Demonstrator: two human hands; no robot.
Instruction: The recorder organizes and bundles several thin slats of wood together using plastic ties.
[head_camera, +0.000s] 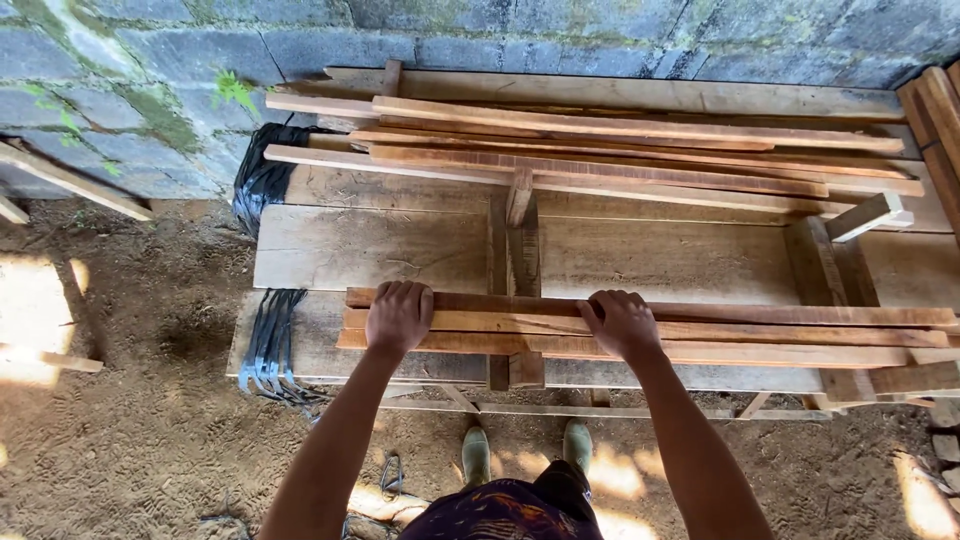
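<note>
Left hand (398, 316) and right hand (621, 323) each lay clasped over the near bundle of wooden slats (760, 335), which rested along the front of the plank workbench (400, 245). Judgement: even grip and level hands would keep the slats aligned.

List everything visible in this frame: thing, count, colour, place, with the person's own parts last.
near slats: about three, reddish-brown, front of the bench, under both hands
far slats: a loose pile, count unclear, brown, back of the bench
bench: one, pale wide planks
black straps: one bundle, bench's left end
black bag: one, by the wall
block wall: grey, mossy, behind
dirt floor: brown
boots: two, green, below the bench
left hand: grip on the near slats
right hand: grip on the near slats
</note>
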